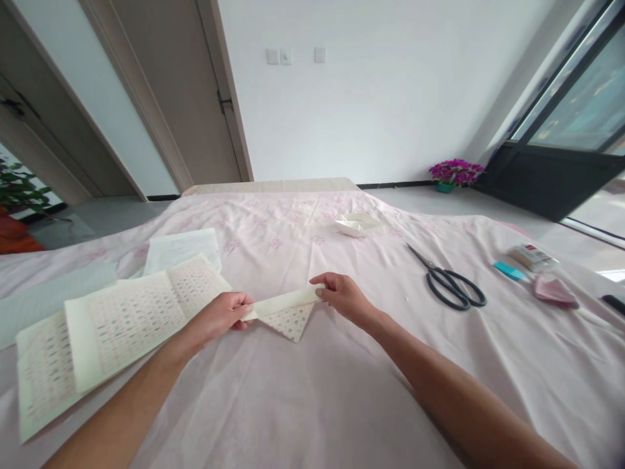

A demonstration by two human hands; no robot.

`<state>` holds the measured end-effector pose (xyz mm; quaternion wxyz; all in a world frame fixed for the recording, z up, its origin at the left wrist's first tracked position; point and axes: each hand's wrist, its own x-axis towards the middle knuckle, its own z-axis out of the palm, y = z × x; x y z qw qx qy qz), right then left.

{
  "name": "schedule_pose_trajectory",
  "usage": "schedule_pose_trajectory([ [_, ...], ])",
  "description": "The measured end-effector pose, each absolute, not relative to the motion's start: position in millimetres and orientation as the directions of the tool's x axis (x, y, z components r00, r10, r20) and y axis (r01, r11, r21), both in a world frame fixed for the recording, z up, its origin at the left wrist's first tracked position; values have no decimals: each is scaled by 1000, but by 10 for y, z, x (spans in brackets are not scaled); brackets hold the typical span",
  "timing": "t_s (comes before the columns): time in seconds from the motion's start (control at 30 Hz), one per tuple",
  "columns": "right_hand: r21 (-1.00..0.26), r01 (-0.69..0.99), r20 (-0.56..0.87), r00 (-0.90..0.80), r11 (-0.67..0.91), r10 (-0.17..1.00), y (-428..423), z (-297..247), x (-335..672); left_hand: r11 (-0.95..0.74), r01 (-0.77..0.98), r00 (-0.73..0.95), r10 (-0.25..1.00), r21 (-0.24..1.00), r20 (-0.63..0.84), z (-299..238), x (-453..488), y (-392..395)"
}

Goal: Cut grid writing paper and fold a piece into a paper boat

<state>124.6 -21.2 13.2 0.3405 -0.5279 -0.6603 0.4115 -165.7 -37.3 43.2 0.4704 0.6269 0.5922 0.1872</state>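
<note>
A folded sheet of paper (288,318) is stretched between my two hands above the pink cloth. A pale band runs along its upper edge, and a printed triangle points down toward me. My left hand (229,311) pinches the band's left end between thumb and fingers. At the right end, my right hand (342,296) grips the paper with thumb and forefinger. Left of my left hand lie printed sheets of paper (141,319), overlapping one another. Beyond my hands sits a folded paper piece (358,223) shaped like a small boat or tray.
Black-handled scissors (449,283) lie on the right of the pink tablecloth (312,417). Further right are a blue block (508,271), a plastic-wrapped packet (533,257) and a pink cloth piece (555,291). Blank white sheets (183,247) lie behind the printed ones.
</note>
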Motion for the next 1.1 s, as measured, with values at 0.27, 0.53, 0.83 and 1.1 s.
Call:
schedule_pose_trajectory([
  [0.27,-745,641,91,-177,184,980,-142,-19,1163,-330,898,289,941,291,175,383,-1324,-377],
  [0.53,-786,559,209,-163,265,964,-211,-80,1122,-374,809,273,922,453,275,178,-874,-412],
  [0.83,-839,441,317,-81,319,945,-268,32,993,-343,846,194,911,408,363,185,-926,-471],
  [1.1,-897,291,342,-16,331,940,-290,24,946,-354,822,188,908,446,375,140,-881,-538],
])
